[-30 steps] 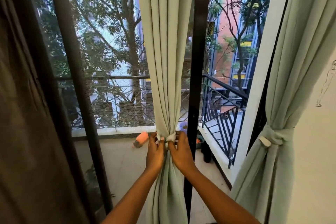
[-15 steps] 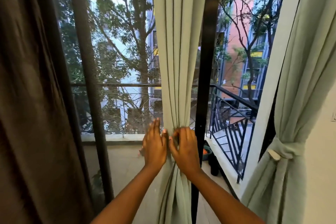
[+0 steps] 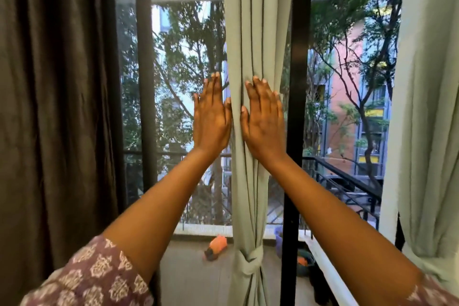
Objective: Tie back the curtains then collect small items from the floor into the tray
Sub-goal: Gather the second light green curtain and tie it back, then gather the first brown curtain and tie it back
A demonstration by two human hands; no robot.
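Note:
A pale green curtain [image 3: 255,32] hangs gathered in the middle of the window, bound low down by a knotted tie-back [image 3: 249,259]. My left hand [image 3: 211,119] lies flat with straight fingers against the curtain's left edge. My right hand [image 3: 264,119] presses flat on its right folds, fingers straight, well above the tie. A second pale green curtain [image 3: 429,107] hangs at the right edge. No tray or floor items inside the room show.
A dark brown curtain [image 3: 54,107] fills the left side. Black door frames [image 3: 298,82] stand just right of the middle curtain and at left [image 3: 145,82]. Outside, the balcony holds an orange object [image 3: 215,251], pots [image 3: 304,262] and a black railing [image 3: 347,181].
Both hands left the knotted tie-back and slid up the middle curtain, now flat and well above it. The view has tilted upward.

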